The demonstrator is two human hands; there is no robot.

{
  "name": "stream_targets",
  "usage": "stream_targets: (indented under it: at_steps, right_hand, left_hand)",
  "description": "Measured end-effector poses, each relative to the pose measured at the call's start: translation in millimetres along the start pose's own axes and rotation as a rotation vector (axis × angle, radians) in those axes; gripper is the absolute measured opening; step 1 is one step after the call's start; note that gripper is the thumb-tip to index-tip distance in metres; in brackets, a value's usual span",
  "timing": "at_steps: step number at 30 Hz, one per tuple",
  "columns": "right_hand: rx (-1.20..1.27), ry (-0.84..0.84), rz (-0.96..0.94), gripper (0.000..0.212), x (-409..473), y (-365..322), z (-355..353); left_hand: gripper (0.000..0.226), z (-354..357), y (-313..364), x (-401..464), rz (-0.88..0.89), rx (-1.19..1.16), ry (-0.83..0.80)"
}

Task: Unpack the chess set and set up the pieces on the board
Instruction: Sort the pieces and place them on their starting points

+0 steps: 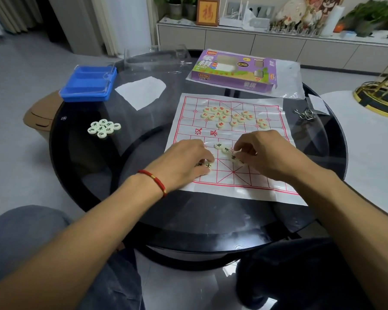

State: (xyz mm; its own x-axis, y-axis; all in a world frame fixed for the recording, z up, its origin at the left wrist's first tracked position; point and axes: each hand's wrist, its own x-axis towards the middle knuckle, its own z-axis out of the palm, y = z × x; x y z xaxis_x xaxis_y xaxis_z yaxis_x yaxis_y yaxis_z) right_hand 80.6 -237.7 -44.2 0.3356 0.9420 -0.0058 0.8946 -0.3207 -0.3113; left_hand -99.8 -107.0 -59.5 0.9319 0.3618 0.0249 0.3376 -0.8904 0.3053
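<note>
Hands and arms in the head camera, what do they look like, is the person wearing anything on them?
Both forearms are bare, with no sleeves in view. The left hand has a thin red cord bracelet at the wrist, with a small gold bead on it. The right hand and its wrist carry nothing: no watch, ring or glove shows on either hand.

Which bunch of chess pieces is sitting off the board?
The cluster of black-lettered pieces on the bare glass table, left of the board. The red-lettered pieces lie on the board's far half.
</note>
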Motion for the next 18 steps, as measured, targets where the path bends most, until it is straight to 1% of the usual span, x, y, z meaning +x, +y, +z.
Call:
stream_targets:
  at_steps: [2, 4, 7, 9, 11, 14, 16, 18]
  right_hand:
    - [0.010, 0.036, -0.014, 0.019, -1.1, -2.6, -2.7]
    - [0.008, 0.059, -0.048, 0.020, -2.1, -11.5, -3.2]
    - [0.023, 0.038, -0.118, 0.023, 0.4, -40.0, 2.8]
    - [0.031, 0.011, -0.182, 0.026, 6.9, -66.4, 10.2]
    - [0.033, 0.006, -0.258, 0.029, 18.0, -93.1, 19.1]
    - [0.002, 0.064, -0.387, 0.033, 49.7, -133.2, 37.5]
    - [-0.040, 0.071, -0.428, 0.037, 79.5, -159.7, 54.9]
    - [-0.101, 0.065, -0.441, 0.042, 107.1, -183.4, 70.9]
  left_hand:
    - [0.033, -1.9, 0.2, -2.9, -0.020, -0.015, 0.026]
    - [0.033, -7.8, -3.9, -10.4, -0.036, -0.078, 0.096]
    - [0.030, -21.5, -13.7, -25.0, -0.073, -0.159, 0.177]
    - [0.029, -34.1, -30.5, -34.3, -0.136, -0.155, 0.197]
    - [0.026, -47.1, -61.5, -42.9, -0.239, -0.083, 0.223]
    - [0.029, -57.9, -116.9, -54.6, -0.508, 0.022, 0.301]
    - [0.032, -56.6, -140.4, -57.1, -0.663, 0.059, 0.376]
    - [0.037, -55.3, -153.3, -56.7, -0.719, 0.093, 0.401]
